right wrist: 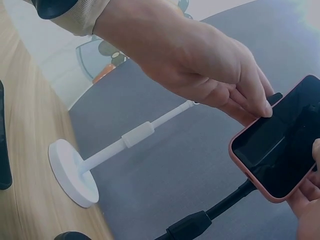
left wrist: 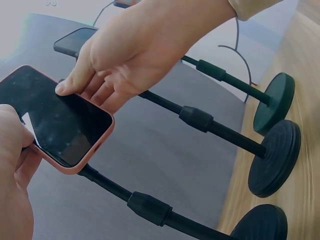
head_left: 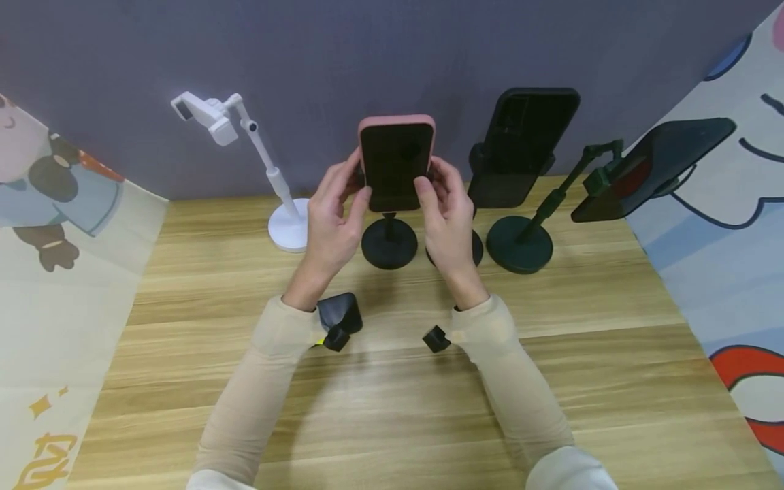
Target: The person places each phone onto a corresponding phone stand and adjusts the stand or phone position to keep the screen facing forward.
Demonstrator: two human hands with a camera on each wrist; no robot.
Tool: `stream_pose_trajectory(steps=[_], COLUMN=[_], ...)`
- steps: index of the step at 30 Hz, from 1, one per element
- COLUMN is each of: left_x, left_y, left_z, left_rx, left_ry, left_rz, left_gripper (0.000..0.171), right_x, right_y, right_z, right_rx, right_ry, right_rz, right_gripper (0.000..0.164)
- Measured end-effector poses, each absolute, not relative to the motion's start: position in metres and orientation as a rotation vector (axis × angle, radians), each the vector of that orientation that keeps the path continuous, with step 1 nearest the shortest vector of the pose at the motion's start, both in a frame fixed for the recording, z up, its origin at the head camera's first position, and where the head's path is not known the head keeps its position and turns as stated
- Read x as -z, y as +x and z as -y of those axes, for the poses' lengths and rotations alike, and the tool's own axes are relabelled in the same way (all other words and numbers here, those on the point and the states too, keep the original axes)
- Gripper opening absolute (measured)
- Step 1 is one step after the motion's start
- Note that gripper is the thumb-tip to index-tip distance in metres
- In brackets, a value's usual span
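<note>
A smartphone in a pink case [head_left: 397, 163] stands upright, screen towards me, at the top of a black phone stand [head_left: 389, 243]. My left hand [head_left: 335, 216] grips its left edge, thumb at the screen's border and fingers behind. On the opposite edge, my right hand [head_left: 447, 214] grips it the same way, its thumb on the lower right of the screen. In the right wrist view, a black clamp end [right wrist: 274, 98] pokes out beside the left fingers. The stand's black pole [left wrist: 150, 207] rises behind the phone; most of its holder is hidden.
To the left is a white phone stand [head_left: 288, 224] with a bare holder. At right, a black phone [head_left: 523, 146] sits on another black stand and a dark phone [head_left: 655, 167] on a green stand [head_left: 520, 245]. A dark object [head_left: 343, 312] lies by the left wrist.
</note>
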State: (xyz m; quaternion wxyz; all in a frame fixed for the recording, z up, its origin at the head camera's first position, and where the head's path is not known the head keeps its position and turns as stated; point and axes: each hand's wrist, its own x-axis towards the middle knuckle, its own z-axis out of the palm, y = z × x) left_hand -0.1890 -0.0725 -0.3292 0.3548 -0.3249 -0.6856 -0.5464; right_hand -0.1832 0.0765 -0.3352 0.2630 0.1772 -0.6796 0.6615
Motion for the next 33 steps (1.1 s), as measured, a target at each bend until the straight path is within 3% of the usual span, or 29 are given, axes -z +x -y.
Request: stream_pose_trajectory(steps=[21,33], left_x=[0.339,0.360], left_y=[-0.181,-0.171], left_z=[0.081,0.107], left_rx=[1.391,1.387], left_ry=[-0.764,-0.726], left_rz=[1.826,1.935], left_gripper=[0.037,0.028], right_x=[0.345,0.414], right_y=[-0.176,-0.188], right_z=[-0.081,-0.084], right_rx=[-1.722,-1.606], right_ry=[0.552,0.705], right_rz=[2.091,2.322], right_gripper=[0.035,0.036])
